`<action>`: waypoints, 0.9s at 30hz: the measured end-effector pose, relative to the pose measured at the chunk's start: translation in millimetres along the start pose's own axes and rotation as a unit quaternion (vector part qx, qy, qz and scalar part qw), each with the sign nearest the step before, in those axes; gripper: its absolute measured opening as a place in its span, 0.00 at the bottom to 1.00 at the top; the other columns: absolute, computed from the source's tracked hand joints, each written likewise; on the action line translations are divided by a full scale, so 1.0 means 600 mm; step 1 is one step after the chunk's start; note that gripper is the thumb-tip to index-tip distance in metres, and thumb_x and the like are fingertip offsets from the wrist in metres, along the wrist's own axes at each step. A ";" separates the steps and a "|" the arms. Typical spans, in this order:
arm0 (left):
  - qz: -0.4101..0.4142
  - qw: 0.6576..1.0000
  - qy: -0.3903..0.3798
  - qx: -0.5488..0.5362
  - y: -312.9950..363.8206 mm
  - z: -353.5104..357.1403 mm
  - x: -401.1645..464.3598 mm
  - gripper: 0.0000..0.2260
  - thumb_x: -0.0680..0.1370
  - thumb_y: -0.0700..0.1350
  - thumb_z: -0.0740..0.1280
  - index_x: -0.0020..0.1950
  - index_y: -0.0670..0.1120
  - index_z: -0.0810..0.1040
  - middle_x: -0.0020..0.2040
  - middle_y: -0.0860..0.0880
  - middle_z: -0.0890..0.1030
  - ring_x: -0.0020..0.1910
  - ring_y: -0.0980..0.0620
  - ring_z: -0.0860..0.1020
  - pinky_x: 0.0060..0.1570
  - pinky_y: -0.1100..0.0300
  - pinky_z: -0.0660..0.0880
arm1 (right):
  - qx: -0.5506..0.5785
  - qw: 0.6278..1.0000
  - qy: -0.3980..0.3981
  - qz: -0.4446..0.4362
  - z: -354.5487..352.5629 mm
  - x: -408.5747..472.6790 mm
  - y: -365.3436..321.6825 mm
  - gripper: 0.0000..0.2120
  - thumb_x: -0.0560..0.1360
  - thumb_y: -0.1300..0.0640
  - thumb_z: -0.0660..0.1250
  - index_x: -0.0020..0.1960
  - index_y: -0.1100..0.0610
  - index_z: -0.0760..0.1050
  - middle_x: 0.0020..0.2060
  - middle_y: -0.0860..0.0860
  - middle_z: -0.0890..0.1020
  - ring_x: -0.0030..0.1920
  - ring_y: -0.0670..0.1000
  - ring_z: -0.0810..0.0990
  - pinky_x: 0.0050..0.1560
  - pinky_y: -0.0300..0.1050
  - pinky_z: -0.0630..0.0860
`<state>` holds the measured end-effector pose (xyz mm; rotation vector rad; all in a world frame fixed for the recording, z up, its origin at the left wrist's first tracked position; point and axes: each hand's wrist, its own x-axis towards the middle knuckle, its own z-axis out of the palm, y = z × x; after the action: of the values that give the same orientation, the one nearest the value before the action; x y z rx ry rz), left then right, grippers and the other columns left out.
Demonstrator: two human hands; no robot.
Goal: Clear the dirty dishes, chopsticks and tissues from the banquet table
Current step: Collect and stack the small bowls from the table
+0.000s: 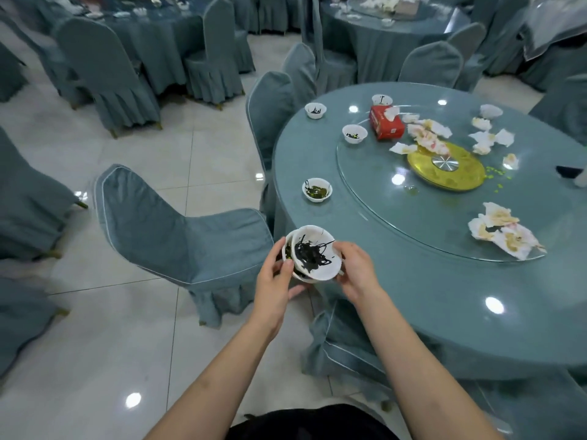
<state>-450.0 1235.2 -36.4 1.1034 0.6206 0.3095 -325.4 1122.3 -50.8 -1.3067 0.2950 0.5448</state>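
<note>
A stack of small white bowls [313, 255] is held at the near edge of the round counter [444, 296], just beside its rim and partly over the floor. The stack is gripped from both sides: the left hand [273, 281] is curled round its left rim, thumb on the edge, and the right hand [357, 271] cups its right side. The top bowl is tilted toward the camera, probably so that it can be nested into the one beneath and the pile carried as one load. Its inside is smeared with a black, stringy residue; a greenish remainder shows in the bowl under it. How many bowls are in the stack cannot be told.

Much is judged still to be cleared. A bowl with green and dark remains [317, 189] stands on the counter near the stack, outside the glass turntable [381, 217]. Three more soiled bowls [354, 133] stand farther off, near a red tissue box [386, 122]. Crumpled, stained tissues [505, 233] lie on the turntable's near right, and more are scattered beyond the gold centre disc [446, 166]. No chopsticks can be made out. A covered chair [190, 230] stands just left of the hands, turned away from the counter.
</note>
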 end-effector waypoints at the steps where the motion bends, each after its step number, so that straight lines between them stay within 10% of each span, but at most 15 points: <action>1: 0.002 1.000 -0.003 -0.003 0.008 -0.019 -0.001 0.17 0.86 0.43 0.62 0.73 0.58 0.73 0.61 0.51 0.82 0.62 0.53 0.81 0.48 0.54 0.83 | -0.001 1.000 -0.001 -0.001 0.021 -0.009 0.008 0.06 0.78 0.61 0.67 0.43 0.54 0.75 0.32 0.49 0.79 0.32 0.48 0.77 0.31 0.39 0.73; 27: 0.000 0.996 0.060 -0.071 0.100 -0.192 0.166 0.16 0.85 0.41 0.62 0.72 0.53 0.74 0.61 0.45 0.83 0.62 0.43 0.82 0.49 0.47 0.83 | -0.054 0.996 -0.076 0.019 0.278 0.113 0.058 0.07 0.77 0.65 0.67 0.51 0.55 0.79 0.36 0.52 0.82 0.33 0.51 0.76 0.33 0.40 0.74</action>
<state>-436.9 1397.7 -48.7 0.9540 0.6934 0.4158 -302.9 1303.0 -72.3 -1.3579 0.1666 0.6954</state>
